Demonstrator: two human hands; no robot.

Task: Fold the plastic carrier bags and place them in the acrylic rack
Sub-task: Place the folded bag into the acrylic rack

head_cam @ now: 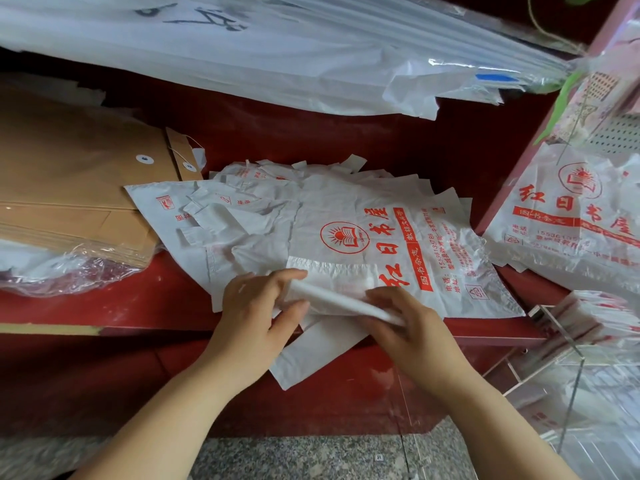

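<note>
A pile of white plastic carrier bags with red print (346, 216) lies flat on the red shelf (104, 306). On its near edge sits one bag folded into a narrow white strip (339, 299). My left hand (256, 313) pinches the strip's left end between thumb and fingers. My right hand (405, 323) grips its right end, fingers curled over it. A loose end of the bag (311, 355) hangs over the shelf's front edge below the hands. The clear acrylic rack (568, 341) stands at the right, with folded bags (588, 317) in its upper compartment.
A stack of brown paper envelopes (69, 188) lies at the left, with crumpled clear film (62, 268) in front of it. Large white sheets in plastic (277, 53) overhang the back. More printed bags (568, 216) hang at the right. Grey speckled floor (311, 459) is below.
</note>
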